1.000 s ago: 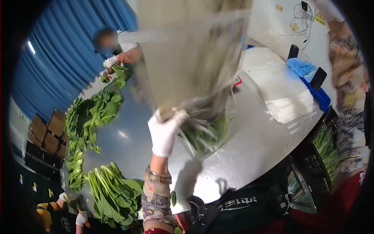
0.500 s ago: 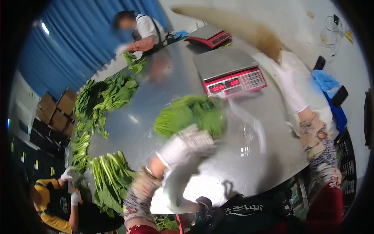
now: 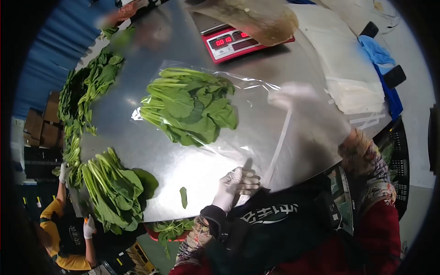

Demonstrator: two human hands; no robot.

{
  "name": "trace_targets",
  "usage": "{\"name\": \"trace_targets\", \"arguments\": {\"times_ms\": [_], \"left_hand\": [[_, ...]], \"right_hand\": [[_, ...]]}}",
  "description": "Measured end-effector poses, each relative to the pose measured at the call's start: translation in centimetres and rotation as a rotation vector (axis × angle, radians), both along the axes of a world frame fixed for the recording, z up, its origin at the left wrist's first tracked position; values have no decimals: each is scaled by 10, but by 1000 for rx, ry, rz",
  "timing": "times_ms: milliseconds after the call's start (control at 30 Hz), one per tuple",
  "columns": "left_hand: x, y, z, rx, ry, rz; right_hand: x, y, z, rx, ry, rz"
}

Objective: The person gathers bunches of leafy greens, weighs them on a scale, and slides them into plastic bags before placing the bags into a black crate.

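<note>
A bunch of leafy greens point(image 3: 183, 103) lies inside a clear plastic bag point(image 3: 250, 137) on the metal table, stems to the left and leaves to the right. My left hand point(image 3: 236, 185), in a white glove, is closed at the lower corner of the bag's mouth, by the table's near edge. My gloved right hand point(image 3: 298, 101), smeared by motion, is at the upper corner of the mouth. A pale strip along the bag's edge stretches between both hands.
More greens point(image 3: 112, 188) lie at the near left, with a long pile point(image 3: 91, 89) behind. A red scale point(image 3: 233, 43) stands at the back, partly covered by a brownish sheet-like thing point(image 3: 261, 20). White bags point(image 3: 353, 91) are stacked at right. Co-workers point(image 3: 68, 229) are at the left and back.
My right hand has come from the white stack to the bag's mouth. My left hand has left the greens and moved down to the bag's near corner. The view has tilted down.
</note>
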State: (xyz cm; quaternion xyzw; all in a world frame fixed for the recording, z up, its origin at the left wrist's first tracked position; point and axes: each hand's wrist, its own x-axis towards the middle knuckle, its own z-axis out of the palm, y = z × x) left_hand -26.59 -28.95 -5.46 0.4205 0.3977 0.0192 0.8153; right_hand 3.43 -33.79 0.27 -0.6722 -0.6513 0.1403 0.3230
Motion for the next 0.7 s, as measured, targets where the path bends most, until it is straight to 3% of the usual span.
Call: {"name": "trace_targets", "arguments": {"times_ms": [67, 100, 267, 400, 533, 600, 633, 667, 700], "left_hand": [[8, -5, 5, 4, -6, -20], [10, -7, 4, 3, -4, 2], [7, -19, -2, -122, -13, 63], [1, -20, -5, -122, 5, 92], [-25, -10, -1, -76, 80, 31], [-54, 5, 0, -16, 82, -88], [-73, 12, 2, -80, 85, -118], [-99, 17, 5, -39, 108, -173], [-124, 22, 7, 1, 130, -228]], "right_hand": [[-26, -23, -12, 5, -12, 246], [-43, -26, -13, -132, 257, 271], [-83, -43, -39, -86, 91, 594], [-104, -43, -36, -153, -260, 639], [-94, -74, -33, 219, -70, 506], [-58, -108, -14, -245, -327, 546], [-45, -136, -12, -349, -306, 413], [-34, -162, -7, -828, -465, 480], [-25, -185, -2, -1105, -473, 524]]}}
